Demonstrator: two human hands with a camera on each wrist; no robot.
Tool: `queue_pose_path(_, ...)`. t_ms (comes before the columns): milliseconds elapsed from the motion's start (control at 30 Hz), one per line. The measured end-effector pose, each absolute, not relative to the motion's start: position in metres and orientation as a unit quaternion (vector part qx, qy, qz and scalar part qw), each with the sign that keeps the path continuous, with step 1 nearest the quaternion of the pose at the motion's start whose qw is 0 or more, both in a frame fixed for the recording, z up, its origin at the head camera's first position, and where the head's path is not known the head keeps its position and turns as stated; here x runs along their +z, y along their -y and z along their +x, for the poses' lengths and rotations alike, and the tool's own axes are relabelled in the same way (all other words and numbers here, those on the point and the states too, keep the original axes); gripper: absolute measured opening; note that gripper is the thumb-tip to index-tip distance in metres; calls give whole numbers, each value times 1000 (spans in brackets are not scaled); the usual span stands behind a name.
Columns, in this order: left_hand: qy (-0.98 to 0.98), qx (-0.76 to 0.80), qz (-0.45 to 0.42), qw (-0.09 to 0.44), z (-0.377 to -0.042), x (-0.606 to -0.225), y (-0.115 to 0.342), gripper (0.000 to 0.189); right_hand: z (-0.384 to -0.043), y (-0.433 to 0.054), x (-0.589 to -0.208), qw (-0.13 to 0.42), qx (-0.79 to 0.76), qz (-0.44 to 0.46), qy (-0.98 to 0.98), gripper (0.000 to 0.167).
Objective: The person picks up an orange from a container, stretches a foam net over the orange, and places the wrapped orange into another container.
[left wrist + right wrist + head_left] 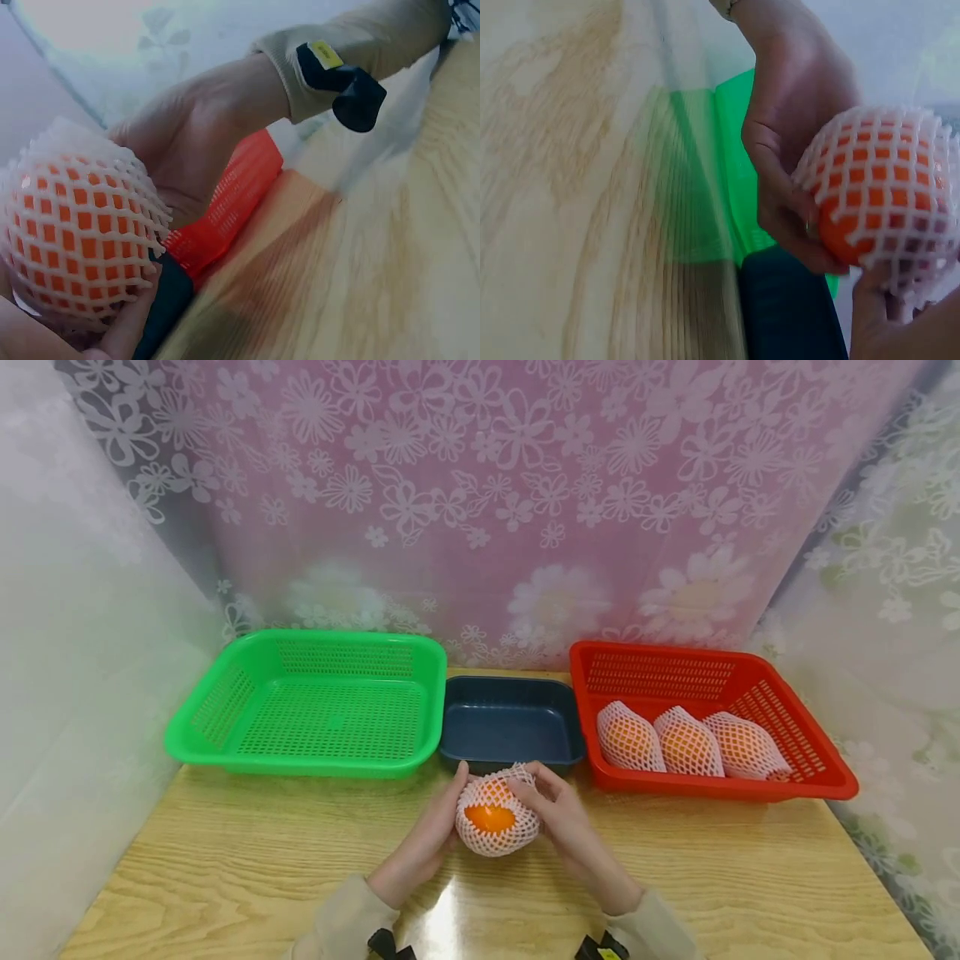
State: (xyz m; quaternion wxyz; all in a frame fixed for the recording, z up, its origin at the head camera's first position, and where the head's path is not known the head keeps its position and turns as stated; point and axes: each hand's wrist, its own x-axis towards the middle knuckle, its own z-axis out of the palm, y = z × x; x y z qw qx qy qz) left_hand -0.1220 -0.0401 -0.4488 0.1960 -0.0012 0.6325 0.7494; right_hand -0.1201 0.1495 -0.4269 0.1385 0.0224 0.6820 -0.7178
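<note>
Both hands hold an orange (491, 818) wrapped in a white foam net (491, 845), over the table in front of the blue basin. My left hand (433, 828) cups the fruit from the left side. On the other side, my right hand (572, 827) grips it with the thumb laid on top of the net. Bare orange peel shows through an opening in the net facing me. In the left wrist view the net mesh (82, 232) fits closely around the fruit. The right wrist view shows left-hand fingers (799, 240) against bare peel near the net's edge.
A green basket (330, 771) stands at the left and a dark blue basin (510, 752) in the middle. The red basket (720, 787) at the right holds three netted fruits (688, 743). All stand on a wooden table (247, 852) before a flowered curtain (480, 527).
</note>
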Motion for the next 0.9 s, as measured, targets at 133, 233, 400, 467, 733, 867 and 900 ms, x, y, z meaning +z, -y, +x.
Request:
queue_pose_path(133,-581,779,13,235,-120,-448,37,71,-119,-141,-428,78,-713,50,-695,18)
queue_pose_path(233,-585,777,13,231,-119,-447,35,72,-119,-138,-428,61,-713,65,-696,20)
queue_pose_path(400,-602,768,20,218,-116,-446,33,70,-121,-136,-428,63,-704,83,-703,24)
queue_pose_path(467,-604,767,26,213,-116,-446,32,68,-122,-137,-428,77,-696,84,-709,25)
queue_pose_path(733,-545,820,-30,172,-114,-445,31,58,-125,-150,-425,27,-646,-103,-756,35)
queue_pose_path(867,-519,840,-50,148,-113,-443,34,47,-121,-153,-421,21,-568,-282,-773,65)
queue_pose_path(900,-521,839,-49,147,-112,-442,35,46,-120,-151,-421,22,-546,-311,-778,75)
